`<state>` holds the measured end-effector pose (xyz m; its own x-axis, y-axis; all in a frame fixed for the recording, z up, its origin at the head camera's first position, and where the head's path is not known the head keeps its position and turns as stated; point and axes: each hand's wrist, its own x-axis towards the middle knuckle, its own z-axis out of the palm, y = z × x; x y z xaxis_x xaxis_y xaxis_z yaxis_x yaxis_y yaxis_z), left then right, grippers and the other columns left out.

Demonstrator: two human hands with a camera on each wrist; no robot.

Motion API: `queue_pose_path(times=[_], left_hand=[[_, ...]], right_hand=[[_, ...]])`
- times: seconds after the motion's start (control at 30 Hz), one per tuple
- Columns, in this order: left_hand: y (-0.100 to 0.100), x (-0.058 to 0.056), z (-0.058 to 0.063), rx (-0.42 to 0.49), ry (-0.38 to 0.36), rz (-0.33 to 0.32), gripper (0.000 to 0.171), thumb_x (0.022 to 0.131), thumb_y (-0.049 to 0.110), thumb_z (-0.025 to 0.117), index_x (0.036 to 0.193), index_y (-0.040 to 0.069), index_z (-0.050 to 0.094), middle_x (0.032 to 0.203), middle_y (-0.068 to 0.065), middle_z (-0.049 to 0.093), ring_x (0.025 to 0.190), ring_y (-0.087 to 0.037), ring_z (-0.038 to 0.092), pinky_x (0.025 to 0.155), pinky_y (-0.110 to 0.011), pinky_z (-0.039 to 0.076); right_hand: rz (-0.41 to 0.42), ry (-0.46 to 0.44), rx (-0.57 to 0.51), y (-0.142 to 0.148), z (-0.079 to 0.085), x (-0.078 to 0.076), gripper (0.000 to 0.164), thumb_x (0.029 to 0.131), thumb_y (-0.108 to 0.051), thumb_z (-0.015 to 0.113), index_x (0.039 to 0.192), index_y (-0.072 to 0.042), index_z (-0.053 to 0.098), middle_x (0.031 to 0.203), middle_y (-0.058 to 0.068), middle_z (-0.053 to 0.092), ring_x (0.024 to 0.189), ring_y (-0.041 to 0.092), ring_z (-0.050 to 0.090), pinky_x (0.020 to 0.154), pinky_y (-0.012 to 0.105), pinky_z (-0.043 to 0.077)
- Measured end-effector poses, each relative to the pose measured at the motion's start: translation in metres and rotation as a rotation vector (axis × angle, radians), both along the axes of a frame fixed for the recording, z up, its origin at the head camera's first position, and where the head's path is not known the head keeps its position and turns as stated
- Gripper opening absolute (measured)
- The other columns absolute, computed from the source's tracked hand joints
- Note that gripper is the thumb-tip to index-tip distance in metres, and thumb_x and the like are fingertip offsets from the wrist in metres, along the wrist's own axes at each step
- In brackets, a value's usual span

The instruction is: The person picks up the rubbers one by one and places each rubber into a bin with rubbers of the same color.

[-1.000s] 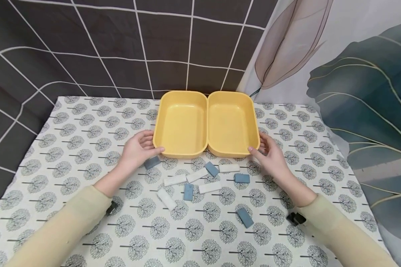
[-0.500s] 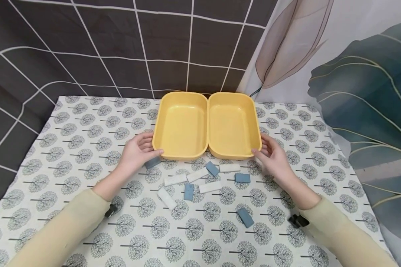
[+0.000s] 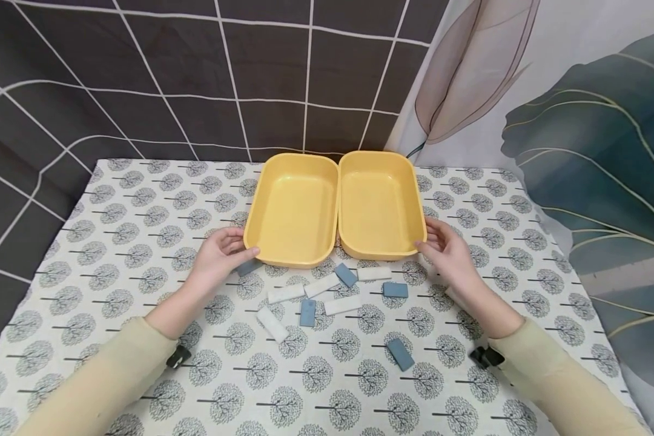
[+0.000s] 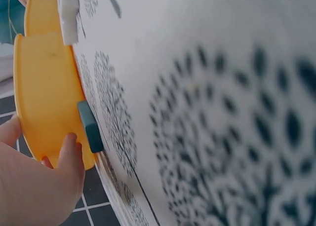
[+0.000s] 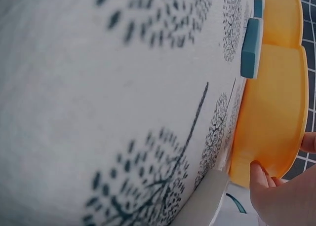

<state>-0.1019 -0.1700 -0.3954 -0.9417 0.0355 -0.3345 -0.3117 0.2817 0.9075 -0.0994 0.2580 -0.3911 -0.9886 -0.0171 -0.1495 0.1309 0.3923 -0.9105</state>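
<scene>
Two yellow plastic boxes with rounded corners stand side by side at the back of the table. My left hand (image 3: pixel 215 260) grips the left box (image 3: pixel 294 221) at its near left corner, thumb on the rim, fingers against the outer wall. At the near right corner of the right box (image 3: pixel 379 215), my right hand (image 3: pixel 451 257) holds on the same way. Nothing lies in either box. The left wrist view shows a blue block (image 4: pixel 89 127) close to the left box's wall. A pale block (image 5: pixel 202 201) lies near my right hand in the right wrist view.
Several white blocks (image 3: pixel 343 305) and blue blocks (image 3: pixel 307 313) lie scattered in front of the boxes. One blue block (image 3: pixel 400 354) sits nearer to me. The tablecloth (image 3: pixel 223 387) has a tree print. A dark gridded curtain (image 3: pixel 272 72) hangs right behind the boxes.
The left box has slid slightly left and toward me with my left hand, its near edge now lower than the right box's. Earlier, both boxes shifted slightly nearer. The loose blocks have stayed put.
</scene>
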Motion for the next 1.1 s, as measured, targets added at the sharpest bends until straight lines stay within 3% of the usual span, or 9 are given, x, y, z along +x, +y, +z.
queue_pose_path(times=[0.27,0.57,1.1], left_hand=[[0.002,0.003,-0.003,0.044,0.010,0.033,0.060,0.095,0.007,0.076,0.146,-0.006,0.046,0.152,-0.023,0.057,0.141,-0.032,0.057,0.099,-0.005,0.052],[0.005,0.001,-0.004,0.018,0.058,-0.007,0.069,0.093,0.010,0.079,0.153,-0.002,0.045,0.153,-0.022,0.056,0.141,-0.033,0.057,0.101,-0.006,0.052],[0.010,0.000,-0.003,0.036,0.067,-0.012,0.072,0.093,0.008,0.079,0.153,-0.004,0.042,0.153,-0.024,0.055,0.140,-0.037,0.057,0.100,-0.006,0.053]], right_hand=[[-0.016,-0.021,0.028,0.005,0.004,0.001,0.068,0.100,-0.004,0.061,0.161,0.007,0.033,0.155,0.030,0.049,0.134,0.035,0.056,0.097,-0.001,0.048],[-0.039,-0.007,-0.027,0.003,0.001,0.010,0.068,0.099,0.000,0.063,0.160,0.007,0.033,0.154,0.030,0.048,0.112,0.000,0.058,0.099,0.001,0.050],[-0.053,-0.015,-0.075,0.003,0.002,0.013,0.066,0.098,0.004,0.061,0.159,0.009,0.034,0.153,0.032,0.048,0.108,-0.003,0.060,0.099,0.003,0.051]])
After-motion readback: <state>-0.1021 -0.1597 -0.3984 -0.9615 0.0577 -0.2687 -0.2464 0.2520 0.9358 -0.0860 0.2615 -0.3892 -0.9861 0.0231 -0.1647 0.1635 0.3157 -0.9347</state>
